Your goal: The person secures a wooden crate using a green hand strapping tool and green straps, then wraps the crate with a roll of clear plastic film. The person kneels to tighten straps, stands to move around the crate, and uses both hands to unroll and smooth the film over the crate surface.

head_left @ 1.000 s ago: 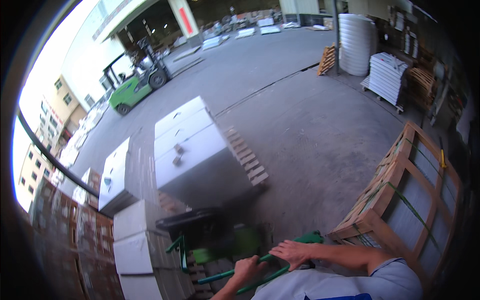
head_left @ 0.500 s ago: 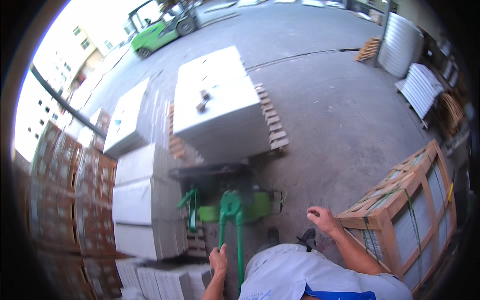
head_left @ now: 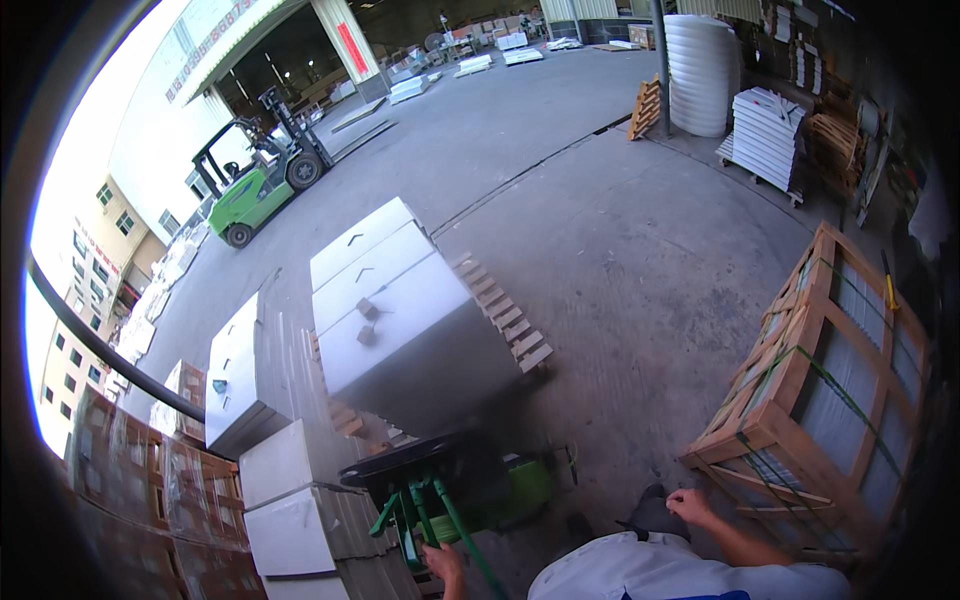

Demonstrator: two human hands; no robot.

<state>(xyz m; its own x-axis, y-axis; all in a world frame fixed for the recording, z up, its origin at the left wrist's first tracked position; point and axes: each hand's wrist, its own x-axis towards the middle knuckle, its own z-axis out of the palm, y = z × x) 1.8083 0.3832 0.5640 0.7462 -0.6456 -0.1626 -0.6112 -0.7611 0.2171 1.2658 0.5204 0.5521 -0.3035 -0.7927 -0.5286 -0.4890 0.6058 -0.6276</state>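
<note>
My left hand is at the lower edge, closed around the green handle of a pallet jack. The jack sits under a wooden pallet that carries a large block of white boxes. My right hand hangs free to the right with its fingers curled and nothing in it. It is close to the lower corner of a strapped wooden crate.
Stacks of white boxes and wrapped brown crates line the left. A green forklift stands far off on the concrete yard. At the back right are a white ribbed tank, leaning pallets and stacked white panels.
My right hand has come off the green handle and moved right toward the wooden crate. My left hand stays on the handle. The view has swung and tilted.
</note>
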